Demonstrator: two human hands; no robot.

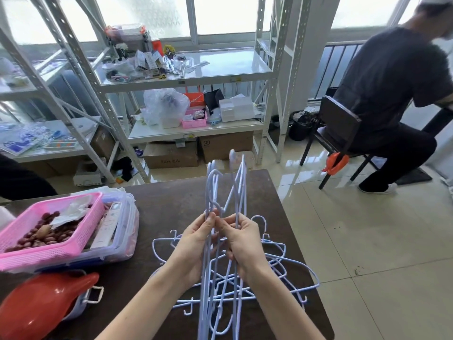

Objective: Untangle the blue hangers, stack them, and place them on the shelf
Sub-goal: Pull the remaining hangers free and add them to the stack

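Hands meet over the near middle of the bench (171, 207): my left hand (196, 244) and right hand (241, 241) both grip a raised bundle of blue hangers (221, 192). More tangled hangers (289, 271) lie beneath; I see the shelf (220, 66) far behind.

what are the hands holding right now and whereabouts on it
Both hands, left and right, pinch a raised bunch of pale blue wire hangers by the wires about midway along. More hangers lie tangled on the dark brown table below.

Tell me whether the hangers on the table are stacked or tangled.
Tangled: the hangers on the table criss-cross at mixed angles, hooks pointing different ways.
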